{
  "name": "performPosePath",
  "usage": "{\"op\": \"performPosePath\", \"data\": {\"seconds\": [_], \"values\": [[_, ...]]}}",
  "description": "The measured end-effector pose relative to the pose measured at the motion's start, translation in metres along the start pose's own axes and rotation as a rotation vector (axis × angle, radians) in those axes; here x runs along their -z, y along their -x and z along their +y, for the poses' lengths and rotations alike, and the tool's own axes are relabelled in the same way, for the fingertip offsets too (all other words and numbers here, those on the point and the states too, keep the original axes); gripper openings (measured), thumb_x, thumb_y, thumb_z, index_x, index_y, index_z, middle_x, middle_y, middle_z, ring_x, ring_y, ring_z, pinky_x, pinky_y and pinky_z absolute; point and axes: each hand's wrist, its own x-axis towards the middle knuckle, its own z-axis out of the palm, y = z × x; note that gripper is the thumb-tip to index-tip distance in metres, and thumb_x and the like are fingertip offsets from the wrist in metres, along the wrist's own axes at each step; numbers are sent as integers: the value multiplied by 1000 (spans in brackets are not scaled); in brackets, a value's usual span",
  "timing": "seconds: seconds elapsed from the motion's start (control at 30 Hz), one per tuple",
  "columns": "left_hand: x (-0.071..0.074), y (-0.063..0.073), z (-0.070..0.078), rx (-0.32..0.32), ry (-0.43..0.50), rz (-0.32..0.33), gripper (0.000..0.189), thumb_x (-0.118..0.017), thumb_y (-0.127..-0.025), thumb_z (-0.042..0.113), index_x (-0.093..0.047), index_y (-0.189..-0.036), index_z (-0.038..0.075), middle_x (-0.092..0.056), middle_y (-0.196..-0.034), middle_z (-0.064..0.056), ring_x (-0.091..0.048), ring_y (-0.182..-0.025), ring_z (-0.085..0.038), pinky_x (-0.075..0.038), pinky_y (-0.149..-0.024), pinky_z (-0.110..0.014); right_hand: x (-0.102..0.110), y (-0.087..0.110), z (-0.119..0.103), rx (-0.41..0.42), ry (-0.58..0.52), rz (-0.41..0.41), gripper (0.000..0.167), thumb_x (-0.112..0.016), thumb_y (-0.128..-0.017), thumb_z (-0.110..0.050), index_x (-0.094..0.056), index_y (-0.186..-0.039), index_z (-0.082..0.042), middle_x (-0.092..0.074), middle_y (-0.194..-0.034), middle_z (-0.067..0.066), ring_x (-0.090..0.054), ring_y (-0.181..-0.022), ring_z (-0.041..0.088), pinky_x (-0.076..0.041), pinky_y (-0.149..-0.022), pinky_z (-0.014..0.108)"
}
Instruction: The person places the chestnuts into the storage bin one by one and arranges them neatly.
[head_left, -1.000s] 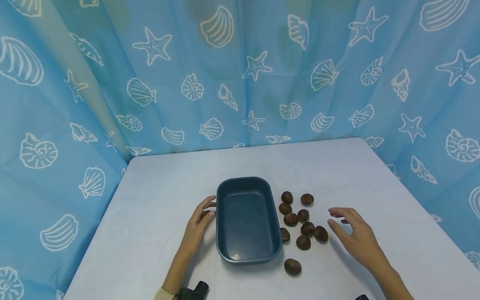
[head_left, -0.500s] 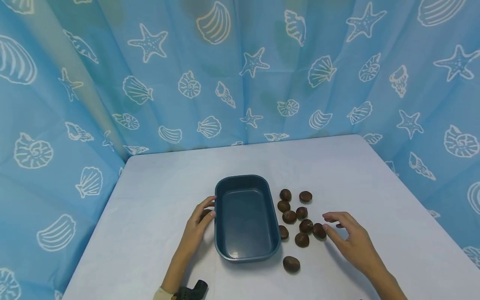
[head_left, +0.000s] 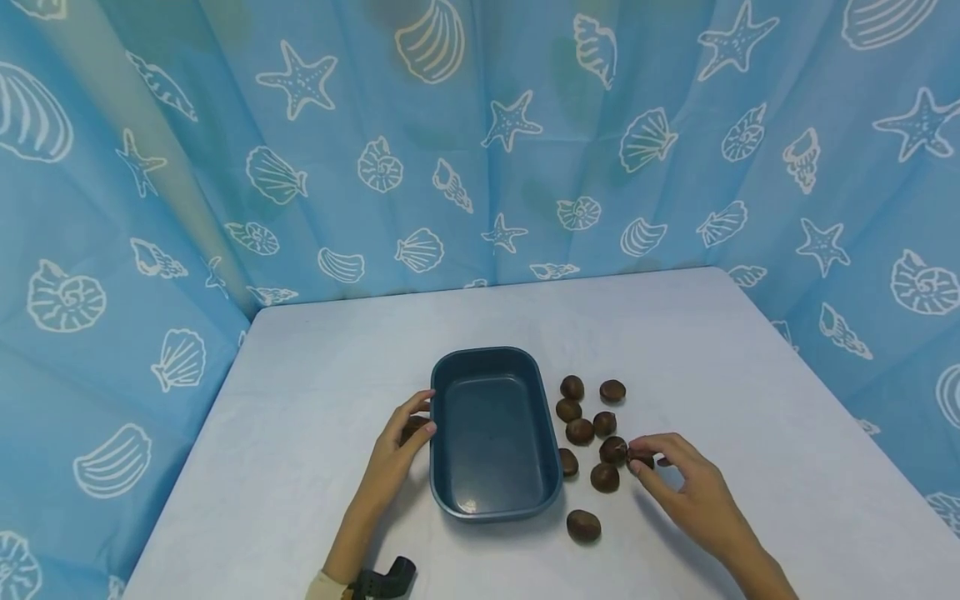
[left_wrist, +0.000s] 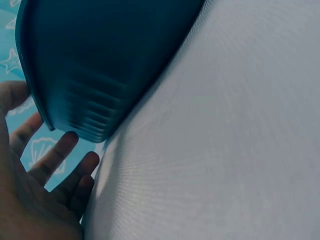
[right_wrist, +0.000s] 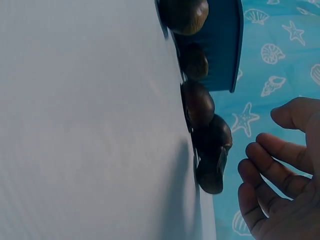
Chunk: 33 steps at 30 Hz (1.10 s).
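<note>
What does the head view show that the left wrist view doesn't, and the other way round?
Only the head view shows the brown nuts, the right hand and the inside of the tray. Only the left wrist view shows the ridges on the tray's outer wall. Both show the tray, the left hand, the white table and the patterned curtain.

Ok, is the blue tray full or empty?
Empty: the tray shows a bare floor in the head view, and the chestnuts lie outside it, on the table.
</note>
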Motion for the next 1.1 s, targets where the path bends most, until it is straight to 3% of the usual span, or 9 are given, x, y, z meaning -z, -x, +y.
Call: {"op": "performPosePath", "data": {"seconds": [0.23,0.53,0.87,1.1], "values": [[0,-1,-2,-4,-21,-2,48,-62,-100,30,-48,-146,39,-52,-137,2,-56,-116,-18,-44,-101,-45,-7,5,-4,54,-59,5,26,-77,-89,-8,-70,-112,-13,-64,-109,-9,-62,-95,10,-44,-85,12],[0,-1,-3,-4,-37,1,48,-61,-101,32,-47,-146,40,-53,-138,1,-56,-116,-17,-44,-101,-45,-14,11,-11,93,-87,5,27,-80,-85,-7,-70,-109,-15,-51,-87,-11,-51,-80,9,-41,-70,19],[1,-1,-3,-16,-52,6,48,-61,-100,33,-48,-146,39,-55,-135,2,-57,-114,-17,-45,-100,-45,-22,19,-17,166,-176,-84,29,-82,-84,-9,-71,-109,-18,-53,-91,-10,-51,-83,8,-43,-72,20],[1,-1,-2,-9,-64,3,48,-62,-101,30,-48,-145,41,-55,-133,2,-58,-113,-17,-45,-100,-45,-29,23,-23,261,-170,-115,34,-85,-79,-9,-70,-109,-16,-54,-92,-9,-54,-82,8,-44,-73,19]]}}
